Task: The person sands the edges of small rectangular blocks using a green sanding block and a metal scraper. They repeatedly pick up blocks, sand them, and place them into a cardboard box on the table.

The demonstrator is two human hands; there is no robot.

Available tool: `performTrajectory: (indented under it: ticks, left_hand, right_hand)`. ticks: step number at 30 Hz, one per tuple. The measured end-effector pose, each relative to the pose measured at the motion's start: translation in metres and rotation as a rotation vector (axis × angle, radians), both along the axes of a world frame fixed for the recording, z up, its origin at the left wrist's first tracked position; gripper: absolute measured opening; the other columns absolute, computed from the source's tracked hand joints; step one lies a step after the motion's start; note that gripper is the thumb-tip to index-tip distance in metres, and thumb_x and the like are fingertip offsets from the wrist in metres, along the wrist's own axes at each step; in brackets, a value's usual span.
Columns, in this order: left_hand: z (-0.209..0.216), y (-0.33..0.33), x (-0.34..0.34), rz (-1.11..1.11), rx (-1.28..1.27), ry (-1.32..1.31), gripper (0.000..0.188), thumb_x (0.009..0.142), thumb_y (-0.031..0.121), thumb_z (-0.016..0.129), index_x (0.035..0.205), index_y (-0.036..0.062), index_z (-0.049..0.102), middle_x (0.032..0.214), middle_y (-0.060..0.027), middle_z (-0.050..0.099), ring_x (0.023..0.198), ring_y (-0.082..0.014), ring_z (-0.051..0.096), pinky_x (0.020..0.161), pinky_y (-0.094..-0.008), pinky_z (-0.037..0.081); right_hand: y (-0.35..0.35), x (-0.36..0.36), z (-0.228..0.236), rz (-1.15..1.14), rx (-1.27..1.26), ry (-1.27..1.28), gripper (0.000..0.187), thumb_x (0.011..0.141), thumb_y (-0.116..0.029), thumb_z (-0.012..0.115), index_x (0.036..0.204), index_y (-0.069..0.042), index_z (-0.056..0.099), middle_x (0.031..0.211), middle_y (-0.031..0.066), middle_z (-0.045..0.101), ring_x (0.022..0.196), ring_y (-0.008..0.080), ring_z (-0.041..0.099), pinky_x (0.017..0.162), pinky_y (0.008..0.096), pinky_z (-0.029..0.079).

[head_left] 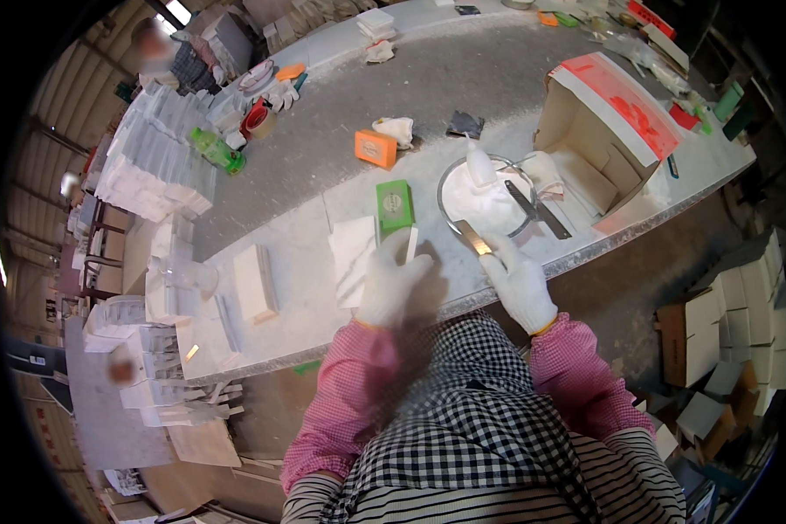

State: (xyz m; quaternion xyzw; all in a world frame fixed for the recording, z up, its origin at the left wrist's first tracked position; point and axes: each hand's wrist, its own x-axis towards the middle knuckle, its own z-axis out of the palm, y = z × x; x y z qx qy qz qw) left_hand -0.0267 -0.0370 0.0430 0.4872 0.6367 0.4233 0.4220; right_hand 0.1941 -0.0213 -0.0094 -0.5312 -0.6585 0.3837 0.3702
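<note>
My right hand (520, 284), in a white glove, pinches a flat metal scraper (472, 237) over the near rim of a round bowl (445, 208) of white paste. Inside the bowl stands a white squeeze bottle (479, 166), and a dark-handled spatula (540, 212) rests across its right side. My left hand (389, 281), also gloved, is curled around a thin white tile piece (412, 244), seen nearly edge-on; the fingers partly hide it. Just left of that hand lies a grey-veined white tile (353, 253). Beyond the hand sits a green box (396, 206).
An orange box (375, 148) and crumpled cloth (395, 131) lie farther back. An open cardboard carton (603, 131) stands right of the bowl. To the left are a white block (254, 281), a green bottle (218, 150) and stacked tiles (157, 157). Another person (188, 65) is at far left.
</note>
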Motion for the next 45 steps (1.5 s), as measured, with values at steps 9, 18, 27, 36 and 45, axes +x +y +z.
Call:
performTrajectory:
  ticks: [9, 18, 27, 36, 45]
  left_hand:
    - [-0.003, 0.014, 0.002, 0.027, -0.089, 0.091, 0.058, 0.082, 0.018, 0.073, 0.133, -0.0077, 0.064, 0.106, -0.0138, 0.073, 0.094, -0.0183, 0.067, 0.086, -0.0320, 0.054]
    - [0.002, 0.014, -0.010, -0.020, -0.102, 0.263, 0.058, 0.083, 0.025, 0.074, 0.134, -0.0010, 0.067, 0.108, -0.0156, 0.075, 0.097, -0.0221, 0.071, 0.088, -0.0354, 0.055]
    - [-0.005, 0.033, -0.061, 0.057, -0.088, 0.136, 0.053, 0.080, 0.022, 0.074, 0.129, 0.0011, 0.069, 0.101, -0.0170, 0.076, 0.094, -0.0242, 0.073, 0.086, -0.0369, 0.056]
    - [-0.008, 0.020, -0.104, -0.002, -0.039, 0.303, 0.054, 0.083, 0.020, 0.075, 0.130, -0.0044, 0.067, 0.102, -0.0100, 0.073, 0.090, -0.0164, 0.067, 0.083, -0.0323, 0.055]
    - [0.065, -0.014, -0.100, 0.038, -0.004, 0.256, 0.060, 0.080, 0.020, 0.080, 0.132, -0.0057, 0.064, 0.100, -0.0085, 0.071, 0.091, -0.0170, 0.066, 0.086, -0.0316, 0.054]
  right_hand:
    - [-0.006, 0.003, -0.028, 0.022, 0.081, -0.179, 0.025, 0.099, -0.022, 0.065, 0.117, -0.006, 0.068, 0.097, 0.0213, 0.073, 0.092, 0.0402, 0.070, 0.080, 0.0455, 0.055]
    - [0.008, 0.003, -0.034, -0.020, 0.195, -0.276, 0.021, 0.099, -0.024, 0.064, 0.111, -0.008, 0.068, 0.083, 0.0199, 0.071, 0.080, 0.0403, 0.070, 0.071, 0.0489, 0.054]
    - [0.010, 0.003, -0.036, -0.031, 0.240, -0.342, 0.019, 0.099, -0.024, 0.064, 0.109, -0.008, 0.067, 0.080, 0.0189, 0.070, 0.075, 0.0391, 0.070, 0.068, 0.0480, 0.054]
    - [-0.002, -0.028, -0.029, 0.027, 0.029, -0.140, 0.020, 0.100, -0.023, 0.063, 0.112, -0.006, 0.068, 0.094, 0.0218, 0.071, 0.089, 0.0405, 0.070, 0.077, 0.0459, 0.054]
    - [-0.066, -0.170, -0.019, 0.705, -0.515, 0.005, 0.026, 0.103, -0.022, 0.054, 0.111, 0.000, 0.064, 0.092, 0.0199, 0.071, 0.083, 0.0344, 0.070, 0.071, 0.0415, 0.057]
